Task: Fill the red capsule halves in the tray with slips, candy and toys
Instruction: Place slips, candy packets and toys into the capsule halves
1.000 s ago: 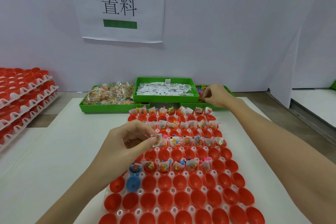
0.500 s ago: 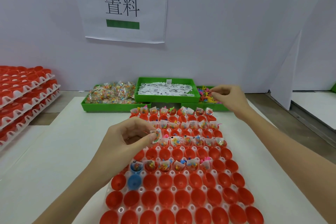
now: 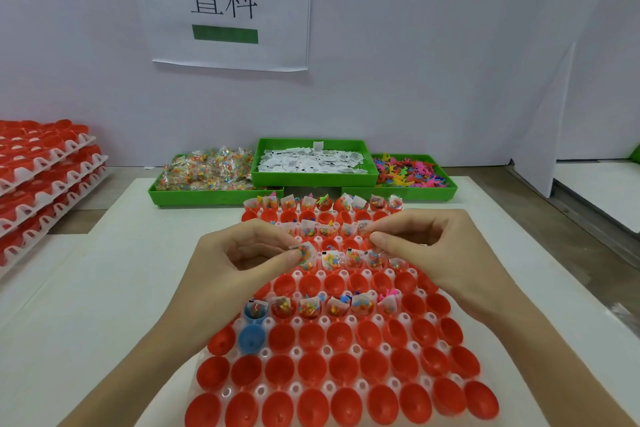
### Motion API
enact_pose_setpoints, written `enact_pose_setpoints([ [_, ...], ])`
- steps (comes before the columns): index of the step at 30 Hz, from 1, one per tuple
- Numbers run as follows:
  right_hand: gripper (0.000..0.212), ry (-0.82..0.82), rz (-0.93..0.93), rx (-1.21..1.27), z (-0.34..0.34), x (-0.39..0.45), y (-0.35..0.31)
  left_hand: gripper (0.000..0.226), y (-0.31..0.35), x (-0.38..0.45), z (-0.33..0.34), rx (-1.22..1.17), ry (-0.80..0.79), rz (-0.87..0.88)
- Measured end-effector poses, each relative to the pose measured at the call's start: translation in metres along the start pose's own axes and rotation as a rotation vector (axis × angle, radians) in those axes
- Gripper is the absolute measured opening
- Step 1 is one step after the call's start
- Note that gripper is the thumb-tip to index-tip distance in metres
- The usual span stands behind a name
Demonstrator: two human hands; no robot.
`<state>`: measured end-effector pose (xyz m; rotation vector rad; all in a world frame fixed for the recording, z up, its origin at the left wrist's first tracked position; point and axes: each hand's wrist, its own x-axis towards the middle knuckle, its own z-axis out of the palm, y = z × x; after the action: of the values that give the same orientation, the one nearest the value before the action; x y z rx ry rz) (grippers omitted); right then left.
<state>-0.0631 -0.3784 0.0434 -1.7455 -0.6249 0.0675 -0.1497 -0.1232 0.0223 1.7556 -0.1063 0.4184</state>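
Observation:
A white tray (image 3: 296, 352) holds rows of red capsule halves (image 3: 313, 336). Some far rows carry slips, candy and toys, while the near rows are bare. My left hand (image 3: 235, 263) hovers over the tray's middle and pinches a candy packet with a slip (image 3: 306, 253) between thumb and forefinger. My right hand (image 3: 433, 253) is close beside it on the right, with thumb and forefinger pinched on a small toy (image 3: 370, 243) that the fingertips mostly hide. Two blue capsule halves (image 3: 252, 340) sit at the tray's left side.
Three green bins stand behind the tray: candy packets (image 3: 211, 170) on the left, paper slips (image 3: 311, 163) in the middle, colourful toys (image 3: 408, 173) on the right. Stacked trays of red halves (image 3: 41, 177) are at the far left. A paper sign (image 3: 225, 7) hangs on the wall.
My right hand has come back from the toy bin to the tray's middle, next to my left hand. My left hand stays over the tray with the candy packet.

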Motion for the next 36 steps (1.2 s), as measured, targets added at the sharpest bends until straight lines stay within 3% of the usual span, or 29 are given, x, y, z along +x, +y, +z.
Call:
enact_pose_setpoints([
  [12,0.012,-0.178,-0.107,-0.044,0.0,-0.008,-0.004,0.011,0.01,-0.002,0.052,0.027,-0.078,0.12],
  [20,0.01,-0.365,0.055,-0.156,-0.047,-0.01,-0.009,0.007,0.016,0.006,0.085,0.134,-0.142,0.065],
  [27,0.012,-0.474,0.234,-0.252,-0.065,-0.009,0.005,0.01,0.014,0.014,0.114,0.514,-0.245,0.173],
  [36,0.013,-0.418,0.253,-0.439,-0.056,-0.009,0.014,0.009,0.007,0.019,0.121,0.7,-0.337,0.218],
])
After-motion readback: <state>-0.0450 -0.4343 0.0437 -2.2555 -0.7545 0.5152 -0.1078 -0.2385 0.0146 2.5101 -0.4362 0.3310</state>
